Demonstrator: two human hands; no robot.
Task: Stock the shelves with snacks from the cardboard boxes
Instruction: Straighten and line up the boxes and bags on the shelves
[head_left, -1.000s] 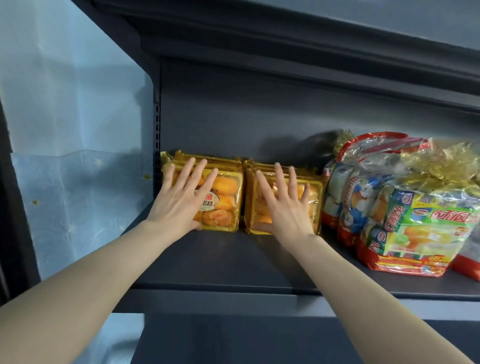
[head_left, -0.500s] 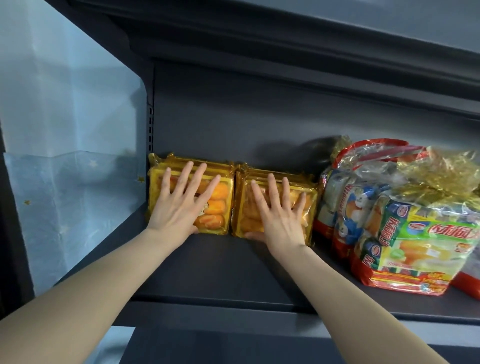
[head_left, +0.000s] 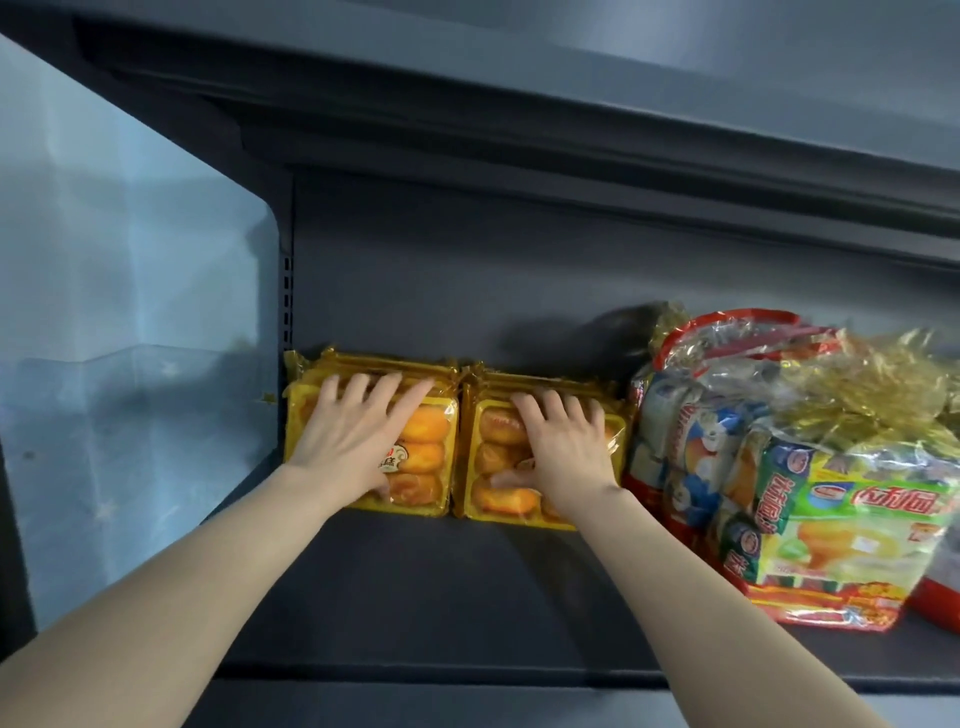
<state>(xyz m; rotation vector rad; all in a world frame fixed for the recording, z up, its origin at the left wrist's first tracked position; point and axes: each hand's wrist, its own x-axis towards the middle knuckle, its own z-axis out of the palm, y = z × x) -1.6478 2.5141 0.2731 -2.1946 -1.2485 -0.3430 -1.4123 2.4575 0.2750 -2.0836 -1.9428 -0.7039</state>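
Two stacks of yellow snack-cake packs stand upright side by side at the back left of the dark grey shelf (head_left: 467, 587). My left hand (head_left: 353, 441) lies flat on the front of the left pack (head_left: 423, 447), fingers spread up to its top edge. On the front of the right pack (head_left: 498, 452) rests my right hand (head_left: 566, 452), its fingertips bent at the pack's upper edge. Neither hand closes around a pack. More packs stand behind the front ones. No cardboard box is in view.
Large clear bags of wrapped snacks (head_left: 831, 509) fill the shelf's right side, touching the right pack; one has a red rim (head_left: 691, 441). The upper shelf (head_left: 519, 130) overhangs above. A pale blue wall (head_left: 130, 364) borders the left. Bare shelf surface lies in front of the packs.
Both hands have pushed the packs further back toward the rear panel and a little left. My fingers have slid up to the packs' top edges.
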